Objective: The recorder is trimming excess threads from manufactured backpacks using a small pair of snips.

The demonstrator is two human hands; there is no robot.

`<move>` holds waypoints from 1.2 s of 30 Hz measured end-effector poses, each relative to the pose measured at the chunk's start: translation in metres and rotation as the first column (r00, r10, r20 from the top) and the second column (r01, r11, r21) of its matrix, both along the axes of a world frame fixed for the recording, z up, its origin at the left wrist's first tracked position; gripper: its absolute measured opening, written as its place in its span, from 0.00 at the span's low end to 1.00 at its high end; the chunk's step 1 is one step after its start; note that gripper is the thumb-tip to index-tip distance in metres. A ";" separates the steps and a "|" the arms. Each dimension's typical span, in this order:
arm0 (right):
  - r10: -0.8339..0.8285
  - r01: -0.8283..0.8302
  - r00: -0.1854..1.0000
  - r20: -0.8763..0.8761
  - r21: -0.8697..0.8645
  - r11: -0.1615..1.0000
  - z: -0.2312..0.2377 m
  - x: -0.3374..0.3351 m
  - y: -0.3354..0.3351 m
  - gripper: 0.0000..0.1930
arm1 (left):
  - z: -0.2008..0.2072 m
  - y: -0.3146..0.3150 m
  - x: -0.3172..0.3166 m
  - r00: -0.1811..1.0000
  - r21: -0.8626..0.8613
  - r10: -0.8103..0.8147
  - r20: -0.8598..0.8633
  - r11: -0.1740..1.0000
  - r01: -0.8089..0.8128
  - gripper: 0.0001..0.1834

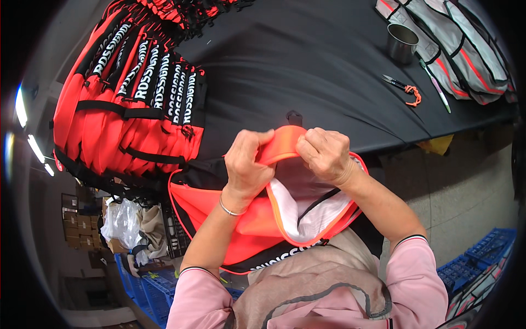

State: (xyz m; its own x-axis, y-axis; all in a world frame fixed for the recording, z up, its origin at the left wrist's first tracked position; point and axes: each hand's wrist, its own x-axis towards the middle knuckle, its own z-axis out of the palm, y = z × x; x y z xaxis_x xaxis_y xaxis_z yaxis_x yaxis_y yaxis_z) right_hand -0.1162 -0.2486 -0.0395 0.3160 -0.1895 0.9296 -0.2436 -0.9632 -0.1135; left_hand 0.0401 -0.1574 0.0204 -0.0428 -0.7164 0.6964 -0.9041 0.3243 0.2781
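Head view: reaching forward with forearms converging, clutching orange band (286, 143) between curled left hand (246, 163) and right hand (330, 156). Working at black-covered table (263, 82) beside stacked red bags (143, 97), with gray floor (460, 204) at right. Holding unzipped red bag (255, 227) just below grip, at table's near edge.

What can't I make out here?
All in the head view:
- The bottom inside the open red bag: hidden by its own folds.
- Some fingertips of the left hand and right hand: curled out of sight around the orange band.
- The far ends of the grey bags: cut off by the top edge.
- Markings on the brown boxes: too small and dim.
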 end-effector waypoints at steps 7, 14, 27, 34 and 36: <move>-0.011 0.013 1.000 -0.014 0.148 0.989 0.024 -0.005 0.003 0.11 | -0.019 0.023 0.001 0.993 -0.043 -0.059 0.098 0.997 0.063 0.17; 0.566 -0.341 0.796 0.216 0.932 0.123 0.059 -0.008 -0.043 0.17 | -0.004 0.019 0.018 0.942 -0.213 -0.078 0.325 0.965 0.153 0.15; 0.206 -0.160 0.979 -0.006 0.610 0.777 0.053 0.043 -0.019 0.18 | 0.026 0.013 0.027 0.984 0.116 0.104 0.147 0.986 -0.121 0.18; -0.107 0.081 0.984 0.142 0.177 0.981 0.043 0.041 -0.019 0.18 | 0.007 0.025 0.029 0.943 -0.202 0.017 0.332 0.978 0.054 0.30; -0.088 0.059 0.984 0.156 0.182 0.981 0.040 0.042 -0.023 0.18 | 0.000 0.030 0.020 0.944 -0.182 -0.040 0.328 0.978 0.105 0.32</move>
